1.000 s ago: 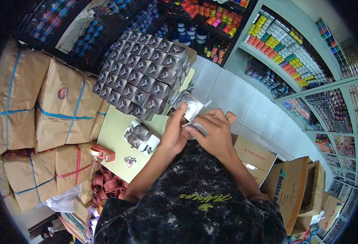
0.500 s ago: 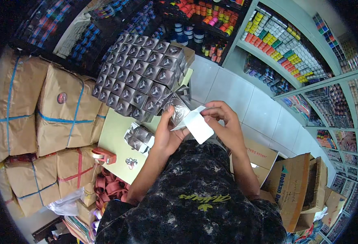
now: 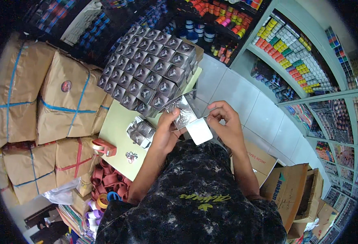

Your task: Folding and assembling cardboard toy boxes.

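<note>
A small grey-and-black printed carton (image 3: 182, 115) is held in front of my body, its white inner flap (image 3: 199, 131) folded out toward me. My left hand (image 3: 164, 133) grips the carton's left side, with the thumb on the printed face and the fingers underneath. On the other side, my right hand (image 3: 229, 127) has its fingers curled, thumb and fingertips pinching a thin flap at the carton's right edge. Just beyond stands a large stack of matching cartons (image 3: 148, 67). Left of my left hand, several more cartons (image 3: 140, 132) lie on the pale yellow table (image 3: 116, 132).
A red tape dispenser (image 3: 105, 147) and a small dark-and-white tangle (image 3: 131, 156) sit on the table. Brown wrapped parcels (image 3: 65, 91) are piled at left. Open cardboard boxes (image 3: 286, 195) stand at right. Shelves of thread spools (image 3: 288, 53) line the far right.
The view has shifted slightly, so the surroundings sit a little lower and to the right. My right fingers have moved from across the white flap to the carton's right edge, leaving that flap uncovered.
</note>
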The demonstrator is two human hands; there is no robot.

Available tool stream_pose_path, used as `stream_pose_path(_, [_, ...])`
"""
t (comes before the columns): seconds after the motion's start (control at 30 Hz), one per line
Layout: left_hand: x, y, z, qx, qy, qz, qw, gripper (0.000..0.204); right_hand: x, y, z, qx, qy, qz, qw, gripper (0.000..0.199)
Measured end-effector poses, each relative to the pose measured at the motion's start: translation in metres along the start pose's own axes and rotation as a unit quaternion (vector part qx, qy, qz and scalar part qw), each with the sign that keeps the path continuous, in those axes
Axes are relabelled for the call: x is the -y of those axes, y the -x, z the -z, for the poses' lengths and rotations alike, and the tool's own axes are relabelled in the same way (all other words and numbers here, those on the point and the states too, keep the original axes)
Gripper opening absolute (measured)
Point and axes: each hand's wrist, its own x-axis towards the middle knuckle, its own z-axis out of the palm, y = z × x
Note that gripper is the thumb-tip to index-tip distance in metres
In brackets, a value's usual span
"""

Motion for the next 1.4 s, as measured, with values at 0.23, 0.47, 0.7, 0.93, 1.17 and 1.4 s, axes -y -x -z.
stream_pose_path(0.23, [-0.008, 0.006, 0.011, -0.059, 0.001, -0.021, 0.998, 0.047, -0.003, -0.012, -0.018, 0.016, 0.028, 0.013, 0.999, 0.026])
stream_pose_path(0.47, [-0.018, 0.017, 0.028, -0.089, 0.042, -0.066, 0.993, 0.035, 0.0, -0.022, -0.044, 0.029, 0.049, 0.032, 0.998, 0.026])
stream_pose_path(0.7, [-0.059, 0.044, 0.086, -0.172, 0.07, -0.177, 0.967, 0.037, -0.008, -0.033, -0.057, 0.058, 0.012, 0.044, 0.997, 0.023])
stream_pose_path(0.93, [-0.065, 0.084, 0.124, -0.237, 0.122, -0.235, 0.935, 0.04, -0.025, -0.036, -0.108, 0.134, 0.026, 0.031, 0.99, 0.019])
stream_pose_path(1.17, [-0.062, 0.128, 0.154, -0.298, 0.166, -0.282, 0.897, 0.038, -0.063, -0.027, -0.188, 0.295, 0.076, 0.025, 0.952, 0.015])
stream_pose_path(1.4, [-0.053, 0.166, 0.195, -0.307, 0.209, -0.321, 0.871, 0.04, -0.102, -0.023, -0.264, 0.392, 0.138, 0.039, 0.909, 0.017])
